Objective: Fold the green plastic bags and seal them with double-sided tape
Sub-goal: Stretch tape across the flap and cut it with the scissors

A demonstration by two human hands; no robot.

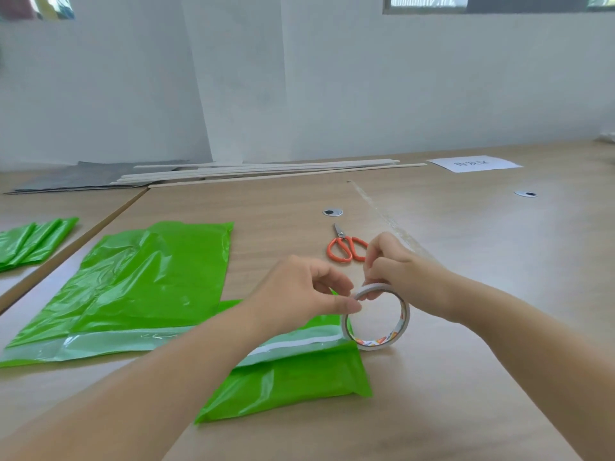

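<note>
Just beside the folded green bag (299,377), the tape roll (372,343) stands on edge, its top gripped by the right hand (399,271). The left hand (299,291) pinches its rim.

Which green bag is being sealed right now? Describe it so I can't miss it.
On the wooden table, go to the near edge. The folded green plastic bag is smaller than the flat green bag to its left. Only it has a white tape strip across it, with a white tape roll standing at its right corner.
</note>
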